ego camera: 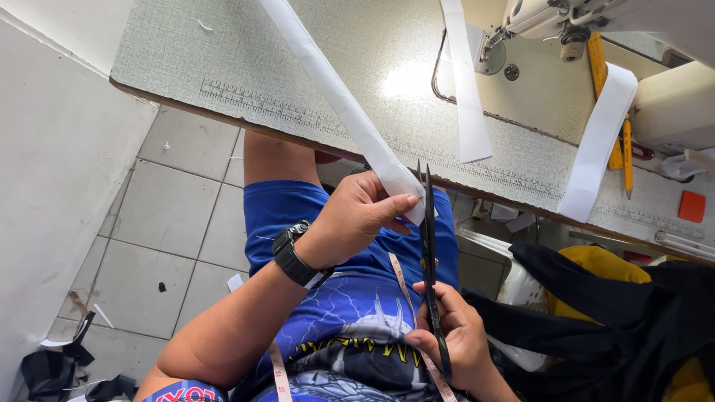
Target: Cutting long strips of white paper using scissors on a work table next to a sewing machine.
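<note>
Two hands busy: your left hand [356, 219] pinches the white fabric strip [342, 104] end, fingers closed on it; your right hand [454, 339] grips black scissors [430, 253], blades barely parted. Strip runs toward 11 o'clock across the sewing table [223, 67]; blades point 12, touching the strip's end.

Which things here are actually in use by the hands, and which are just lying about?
In use: left hand pinching the white fabric strip; right hand holding black scissors.

Lying about: sewing machine, yellow pencil, orange chalk, dark cloth pile, two other white strips.
</note>
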